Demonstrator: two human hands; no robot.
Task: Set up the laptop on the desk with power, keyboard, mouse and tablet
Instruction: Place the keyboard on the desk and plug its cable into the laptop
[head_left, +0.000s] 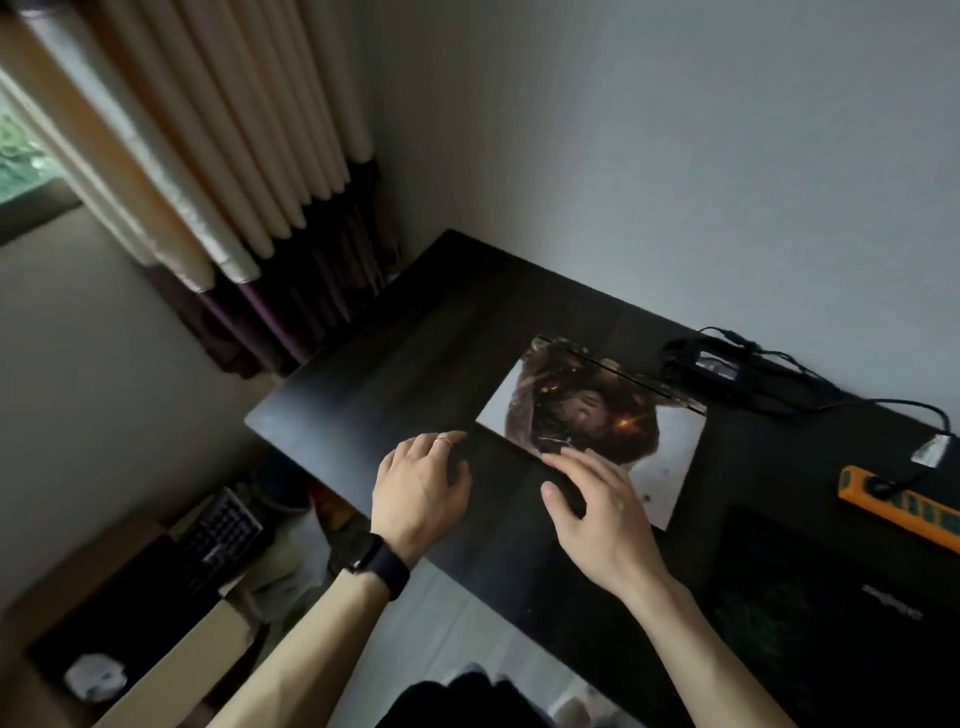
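**Clerk:** Item one, location?

**Inspector:** The laptop (618, 447) lies shut and flat on the bench (395, 364), about mid-bench and skewed to its edges. The lid, which carries a printed picture, is uppermost.

**Clerk:** Its long axis?

**Inspector:** It runs slantwise, from the left toward the person's right. The far long edge faces the wall and shows a dark strip that I take for the hinge. The near long edge faces the person.

**Clerk:** The hands?

**Inspector:** The right hand (597, 514) is the nearer. Its fingers lie over the near long edge, toward the left corner, and the thumb is on the bench side of that edge. The frame is soft there, so I cannot tell whether it pinches the lip or merely rests on it. The left hand (421, 493) rests on the bench just beside the laptop's left corner, fingers loosely curled, holding nothing.

**Clerk:** The coming move?

**Inspector:** In my judgement, raising the lid upward and away, pivoting on the far edge. The right hand is placed for it, and the left could steady the base.

**Clerk:** Other items?

**Inspector:** The power adapter (719, 364) lies with its cable behind the laptop, by the wall, and is not seen joined to it. An orange power strip (904, 506) lies on the right. The keyboard (223, 540) sits in a cardboard box (197, 654) on the floor, left of the bench. Mouse and tablet are not identified. I judge the task to be at an early stage.
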